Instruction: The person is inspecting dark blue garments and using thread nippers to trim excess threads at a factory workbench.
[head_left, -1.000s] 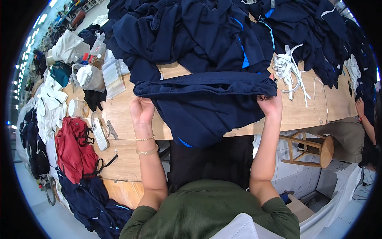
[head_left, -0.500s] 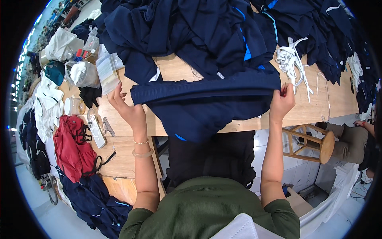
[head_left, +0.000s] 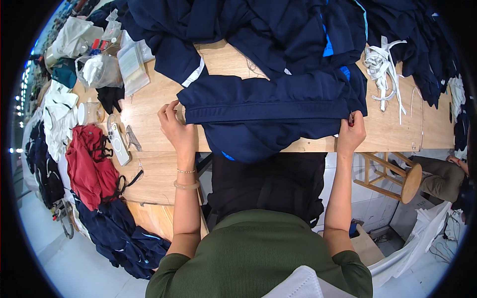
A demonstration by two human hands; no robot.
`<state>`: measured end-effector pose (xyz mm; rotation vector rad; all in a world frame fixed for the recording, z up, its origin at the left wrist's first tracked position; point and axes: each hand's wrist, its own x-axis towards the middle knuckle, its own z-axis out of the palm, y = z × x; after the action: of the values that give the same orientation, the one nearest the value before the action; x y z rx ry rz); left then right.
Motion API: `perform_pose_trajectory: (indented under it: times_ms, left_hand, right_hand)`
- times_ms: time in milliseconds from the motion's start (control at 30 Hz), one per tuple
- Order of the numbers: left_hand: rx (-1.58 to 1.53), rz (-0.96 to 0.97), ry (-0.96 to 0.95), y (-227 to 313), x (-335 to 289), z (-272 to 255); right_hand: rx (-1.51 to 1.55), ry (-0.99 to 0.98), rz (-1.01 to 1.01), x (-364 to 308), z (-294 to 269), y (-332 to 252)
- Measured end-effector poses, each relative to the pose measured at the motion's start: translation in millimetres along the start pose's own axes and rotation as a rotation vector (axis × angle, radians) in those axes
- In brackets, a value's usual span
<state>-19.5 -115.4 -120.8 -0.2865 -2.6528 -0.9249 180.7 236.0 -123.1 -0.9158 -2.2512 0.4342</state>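
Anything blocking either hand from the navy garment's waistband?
Nothing visible. The right hand pinches the waistband near its right end; the left hand is right at the left end, its grip unclear. The white cords lie off to the right, not in between.

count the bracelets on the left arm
2: a thin bracelet at the wrist, nearer the left hand, and a thicker pale bracelet just behind it, toward the elbow. None appear hidden.
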Motion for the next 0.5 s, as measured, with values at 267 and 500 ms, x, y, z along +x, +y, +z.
perform_pose_trajectory:
  times_ms: [267, 500]
  left_hand:
    - [0.002, 0.064, -0.36, 10.7, 1.7, -30.5]
    - [-0.635, -0.26, -0.49, 90.8, -13.6, -67.8]
  right_hand:
    - [-0.004, -0.192, -0.061, 10.4, -23.5, -35.1]
    - [0.113, -0.462, -0.332, 9.6, -34.7, -108.7]
